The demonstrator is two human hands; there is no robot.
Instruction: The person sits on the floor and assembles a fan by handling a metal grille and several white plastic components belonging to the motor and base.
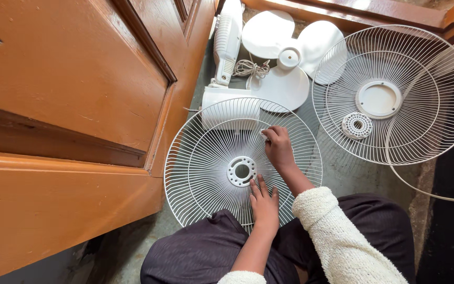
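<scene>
Below, left hand [264, 204] flat on fan grille [206, 173], right hand [278, 147] pinching cloth [264, 134]

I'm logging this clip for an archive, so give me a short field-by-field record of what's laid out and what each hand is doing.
setting: grey floor beside an orange wooden door
left hand: flat on the round white wire fan grille near its hub ring
right hand: pinching a small white piece against the same grille's wires
nearby: second white wire fan grille holding a small white plastic ring nut
behind: white three-blade fan propeller; white fan motor body with coiled cord
</scene>
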